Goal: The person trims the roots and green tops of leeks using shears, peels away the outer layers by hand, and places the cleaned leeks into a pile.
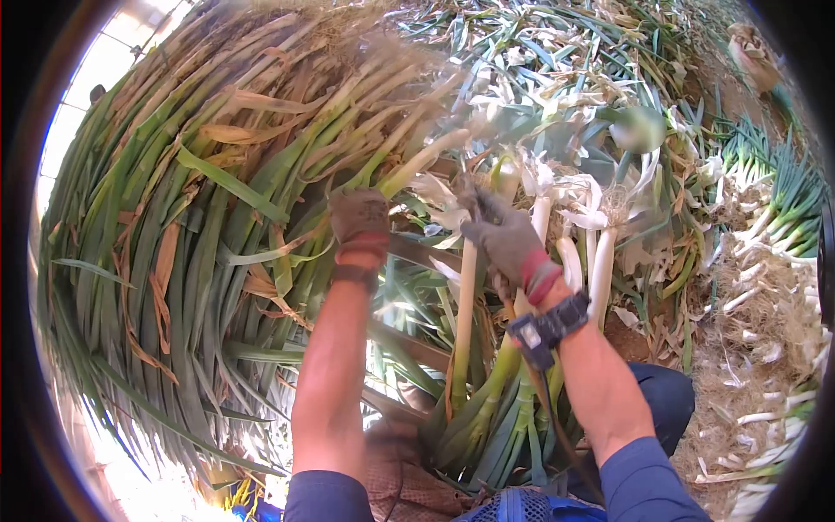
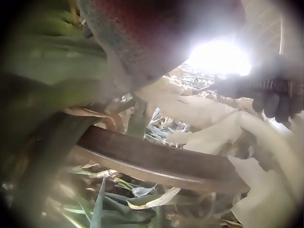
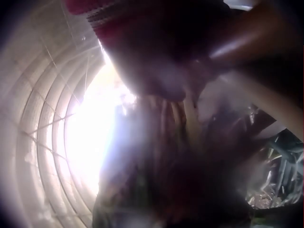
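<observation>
In the head view, my gloved left hand [image 1: 358,222] grips a leek [image 1: 426,161] by its green part, its pale end pointing up and right. To the right, my gloved right hand [image 1: 513,244] has its fingers curled round a thin dark tool, whose narrow tip [image 2: 205,89] shows in the left wrist view. Loose pale leaf skins [image 2: 213,128] hang between the hands. Trimmed white leek stalks [image 1: 465,304] stand below and beside my right hand. The right wrist view is dark and blurred, hiding the fingers' exact hold.
A big heap of untrimmed leeks [image 1: 174,235] fills the left side. A curved brown bar [image 2: 161,164] crosses below my left hand. Leaf scraps [image 1: 557,70] cover the ground ahead. Bundled leeks [image 1: 783,200] and root trimmings [image 1: 739,348] lie at the right.
</observation>
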Demonstrator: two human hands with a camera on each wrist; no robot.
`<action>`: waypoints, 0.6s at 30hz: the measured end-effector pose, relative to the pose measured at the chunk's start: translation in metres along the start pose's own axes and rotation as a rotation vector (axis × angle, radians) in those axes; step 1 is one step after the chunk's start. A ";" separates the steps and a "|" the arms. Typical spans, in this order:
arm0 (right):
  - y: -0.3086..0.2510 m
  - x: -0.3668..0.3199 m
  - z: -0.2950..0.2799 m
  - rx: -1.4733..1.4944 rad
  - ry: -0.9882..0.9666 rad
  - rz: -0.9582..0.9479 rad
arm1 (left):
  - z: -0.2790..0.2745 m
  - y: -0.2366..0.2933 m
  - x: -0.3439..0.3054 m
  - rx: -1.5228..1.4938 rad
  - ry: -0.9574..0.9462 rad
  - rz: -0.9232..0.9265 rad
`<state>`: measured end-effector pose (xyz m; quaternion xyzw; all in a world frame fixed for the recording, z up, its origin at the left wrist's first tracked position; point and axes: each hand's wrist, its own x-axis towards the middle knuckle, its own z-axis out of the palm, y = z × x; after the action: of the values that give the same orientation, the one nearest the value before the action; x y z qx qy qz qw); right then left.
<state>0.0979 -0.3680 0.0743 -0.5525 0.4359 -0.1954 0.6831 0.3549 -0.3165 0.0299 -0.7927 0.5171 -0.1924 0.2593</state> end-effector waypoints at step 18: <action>0.020 -0.079 -0.021 -0.236 0.175 -0.182 | -0.035 -0.008 -0.070 -0.395 -0.028 0.045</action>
<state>0.0336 -0.3147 0.0861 -0.6471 0.4618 -0.2513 0.5522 0.3133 -0.2572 0.0603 -0.8190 0.5587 -0.0705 0.1099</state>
